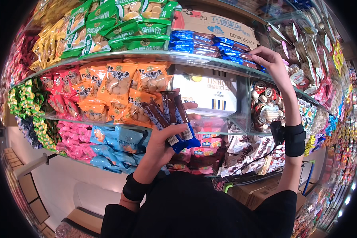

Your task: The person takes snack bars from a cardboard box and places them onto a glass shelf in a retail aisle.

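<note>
My left hand (163, 139) grips several snack bars (169, 111) in brown and blue wrappers, fanned out in front of the middle shelf. Up on the glass shelf (196, 58), my right hand (266, 58) reaches to the right end of a stack of similar bars (233, 50). Its fingertips touch the wrappers there; whether they pinch a bar is hard to see. Left of that stack lies another pile of blue and brown bars (193, 43). Behind both piles stands a printed cardboard box (215, 25).
Green snack bags (128, 29) crowd the upper shelf at left. Orange bags (120, 80) and a white box (205, 89) occupy the shelf below. Small packaged cups (266, 104) sit at right. A cart with a green-cornered rim (227, 186) and cardboard box (255, 190) stands below.
</note>
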Motion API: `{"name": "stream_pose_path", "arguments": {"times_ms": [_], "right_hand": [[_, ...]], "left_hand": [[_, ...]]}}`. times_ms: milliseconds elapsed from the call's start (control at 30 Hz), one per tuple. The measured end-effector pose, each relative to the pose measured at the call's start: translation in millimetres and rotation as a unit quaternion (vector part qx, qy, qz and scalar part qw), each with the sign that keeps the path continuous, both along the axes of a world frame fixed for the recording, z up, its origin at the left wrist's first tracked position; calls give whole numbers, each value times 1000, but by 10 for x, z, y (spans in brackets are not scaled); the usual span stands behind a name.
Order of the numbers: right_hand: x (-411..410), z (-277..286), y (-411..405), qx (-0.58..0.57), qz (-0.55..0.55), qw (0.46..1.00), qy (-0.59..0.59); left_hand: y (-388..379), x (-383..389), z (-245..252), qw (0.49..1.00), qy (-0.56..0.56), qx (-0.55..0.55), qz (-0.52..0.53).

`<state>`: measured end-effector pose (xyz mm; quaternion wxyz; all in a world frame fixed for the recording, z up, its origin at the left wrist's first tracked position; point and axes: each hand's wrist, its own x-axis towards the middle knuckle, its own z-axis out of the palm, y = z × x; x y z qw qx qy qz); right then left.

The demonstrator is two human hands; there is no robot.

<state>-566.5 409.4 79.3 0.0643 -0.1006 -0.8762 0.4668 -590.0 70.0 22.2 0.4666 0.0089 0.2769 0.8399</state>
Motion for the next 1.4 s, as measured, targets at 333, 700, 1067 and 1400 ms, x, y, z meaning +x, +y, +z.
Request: {"name": "stream_pose_path", "arguments": {"times_ms": [333, 700, 1067, 1400], "right_hand": [[-9, -69, -13, 69, 20, 997, 14], [100, 253, -482, 57, -97, 983, 143], [244, -42, -1664, -236, 131, 950, -160], [184, -55, -1747, -244, 30, 955, -168]], "left_hand": [[70, 50, -22, 1000, 16, 13, 5], [53, 37, 32, 996, 2, 85, 8], [125, 83, 111, 995, 75, 62, 9], [106, 90, 35, 996, 33, -76, -21]]}}
